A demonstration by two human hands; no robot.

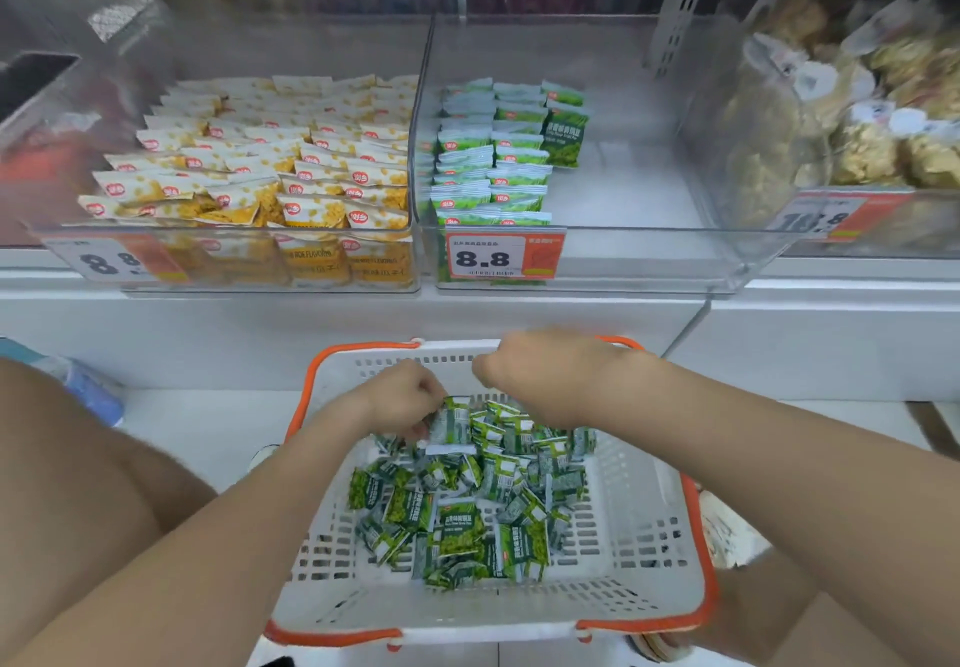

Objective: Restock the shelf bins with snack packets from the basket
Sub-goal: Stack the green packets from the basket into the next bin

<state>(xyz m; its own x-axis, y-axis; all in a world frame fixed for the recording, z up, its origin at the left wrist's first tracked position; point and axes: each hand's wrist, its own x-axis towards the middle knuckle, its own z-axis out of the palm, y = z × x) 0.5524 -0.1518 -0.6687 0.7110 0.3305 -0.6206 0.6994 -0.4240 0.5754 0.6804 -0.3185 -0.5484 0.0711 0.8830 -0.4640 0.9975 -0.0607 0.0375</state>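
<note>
A white basket with an orange rim (670,552) sits low in front of me, holding a loose heap of green snack packets (467,500). My left hand (400,396) reaches into the far side of the heap, its fingers closed on a green packet (449,425). My right hand (540,370) hovers just right of it above the basket's far edge, fingers curled; what it holds, if anything, is hidden. Above, the middle clear shelf bin (649,261) has rows of green packets (493,162) along its left side and bare floor on its right.
The left bin (270,282) is packed with yellow packets (270,167). The right bin holds bagged brown snacks (852,115). Orange price tags marked 8.8 (504,256) hang on the bin fronts. My bare knee (78,484) is at the left, beside the basket.
</note>
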